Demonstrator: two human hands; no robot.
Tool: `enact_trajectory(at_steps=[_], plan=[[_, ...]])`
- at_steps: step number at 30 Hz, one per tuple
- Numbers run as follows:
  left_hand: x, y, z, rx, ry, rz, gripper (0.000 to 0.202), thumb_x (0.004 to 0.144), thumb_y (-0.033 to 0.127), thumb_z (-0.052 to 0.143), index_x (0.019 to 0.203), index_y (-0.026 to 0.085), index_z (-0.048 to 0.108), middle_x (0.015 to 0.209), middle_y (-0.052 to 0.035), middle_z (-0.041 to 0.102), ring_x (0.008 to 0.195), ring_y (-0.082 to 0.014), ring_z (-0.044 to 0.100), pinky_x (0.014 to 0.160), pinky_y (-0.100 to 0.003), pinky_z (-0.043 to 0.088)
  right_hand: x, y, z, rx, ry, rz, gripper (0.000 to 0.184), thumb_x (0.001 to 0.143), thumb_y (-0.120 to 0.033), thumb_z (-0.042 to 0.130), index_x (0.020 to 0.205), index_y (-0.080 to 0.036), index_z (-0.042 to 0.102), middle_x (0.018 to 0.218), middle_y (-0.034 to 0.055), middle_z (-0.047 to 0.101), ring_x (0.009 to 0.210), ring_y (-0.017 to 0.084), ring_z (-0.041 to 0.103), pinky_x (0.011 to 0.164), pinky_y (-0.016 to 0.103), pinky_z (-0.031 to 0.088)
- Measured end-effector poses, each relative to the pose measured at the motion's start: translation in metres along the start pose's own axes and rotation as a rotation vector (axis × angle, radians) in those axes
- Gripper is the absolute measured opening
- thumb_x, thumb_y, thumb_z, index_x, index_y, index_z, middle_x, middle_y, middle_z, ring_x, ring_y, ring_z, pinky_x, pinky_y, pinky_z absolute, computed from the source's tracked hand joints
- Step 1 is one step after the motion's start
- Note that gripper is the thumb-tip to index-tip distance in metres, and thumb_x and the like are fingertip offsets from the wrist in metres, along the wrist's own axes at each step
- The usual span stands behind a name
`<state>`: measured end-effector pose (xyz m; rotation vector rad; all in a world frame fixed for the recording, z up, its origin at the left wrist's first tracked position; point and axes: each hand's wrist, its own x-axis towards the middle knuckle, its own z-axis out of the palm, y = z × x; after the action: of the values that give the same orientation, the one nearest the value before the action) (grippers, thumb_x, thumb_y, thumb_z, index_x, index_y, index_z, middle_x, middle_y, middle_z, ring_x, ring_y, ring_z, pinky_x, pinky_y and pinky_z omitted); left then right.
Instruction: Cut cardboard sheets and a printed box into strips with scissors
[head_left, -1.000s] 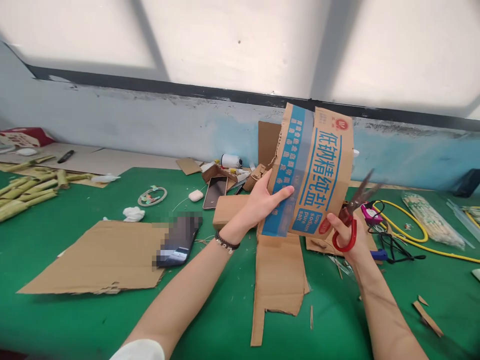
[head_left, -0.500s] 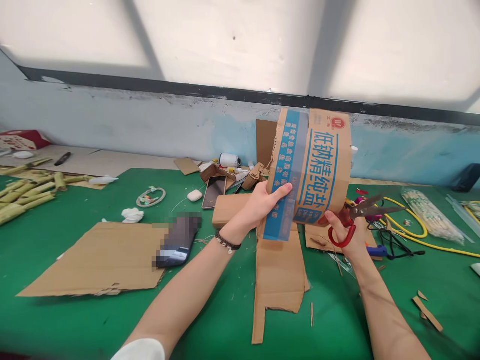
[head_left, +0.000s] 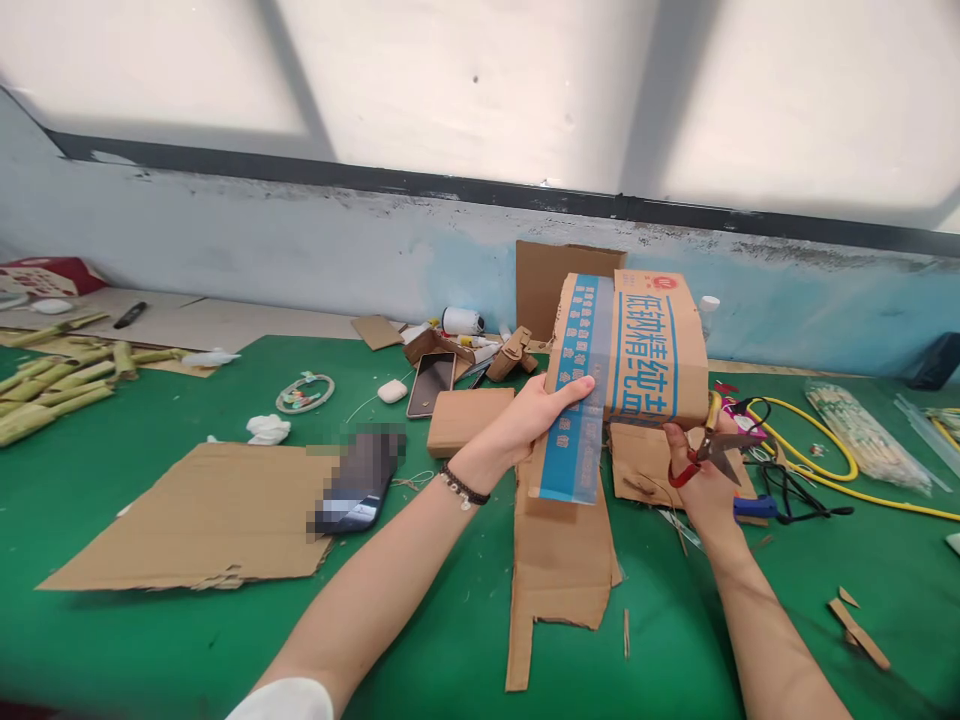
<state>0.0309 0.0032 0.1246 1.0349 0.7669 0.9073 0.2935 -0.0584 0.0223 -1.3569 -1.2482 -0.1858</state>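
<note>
A printed piece of cardboard (head_left: 660, 340) with blue lettering and a strip of blue tape is held up in front of me. My left hand (head_left: 551, 410) grips its left side, thumb over the tape. My right hand (head_left: 701, 485) holds red-handled scissors (head_left: 724, 447) by the lower right edge of the cardboard; the blades point right, away from it. Some right fingers are hidden, and the thumb is close to or touching the cardboard's edge. Below lies a cut cardboard strip (head_left: 562, 560) with a notched lower end.
A flat cardboard sheet (head_left: 202, 520) and a dark, partly blurred phone (head_left: 356, 490) lie left on the green table. Another phone (head_left: 433, 385) is behind a cardboard block (head_left: 469, 415). Right are a yellow hose (head_left: 832, 470), bagged sticks (head_left: 870, 435) and a blue-handled tool (head_left: 754, 507).
The printed cardboard has been lowered and tipped, so its face looks shorter. My right hand has turned the scissors; their blades look closer together and point more downward.
</note>
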Motion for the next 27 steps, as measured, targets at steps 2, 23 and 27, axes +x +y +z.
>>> enact_trajectory(at_steps=[2, 23, 27], plan=[[0.001, -0.003, 0.001, -0.046, -0.032, -0.041, 0.048, 0.084, 0.044, 0.102, 0.119, 0.015, 0.085, 0.119, -0.0163, 0.089, 0.102, -0.032, 0.087, 0.083, -0.038, 0.074, 0.0, 0.003, -0.001, -0.08, 0.033, -0.023, 0.038, 0.096, -0.061, 0.078, 0.1, -0.026, 0.063, 0.09, 0.0028, 0.068, 0.08, 0.024, 0.068, 0.078, 0.04, 0.058], [0.016, -0.003, -0.006, -0.165, 0.187, 0.362, 0.057, 0.085, 0.056, 0.097, 0.123, 0.018, 0.077, 0.111, -0.0121, 0.09, 0.106, -0.0341, 0.088, 0.097, -0.048, 0.075, -0.015, -0.05, 0.005, 0.459, -0.79, 0.404, 0.042, 0.102, -0.066, 0.072, 0.115, -0.027, 0.064, 0.109, 0.0069, 0.078, 0.096, 0.027, 0.072, 0.09, 0.041, 0.062], [0.012, 0.002, -0.005, -0.141, 0.166, 0.303, 0.059, 0.086, 0.058, 0.095, 0.124, 0.018, 0.076, 0.114, -0.0131, 0.089, 0.109, -0.0355, 0.087, 0.098, -0.05, 0.075, -0.008, -0.049, -0.005, 0.536, -0.914, 0.396, 0.049, 0.105, -0.07, 0.068, 0.127, -0.026, 0.071, 0.108, 0.0084, 0.076, 0.091, 0.026, 0.07, 0.087, 0.04, 0.064]])
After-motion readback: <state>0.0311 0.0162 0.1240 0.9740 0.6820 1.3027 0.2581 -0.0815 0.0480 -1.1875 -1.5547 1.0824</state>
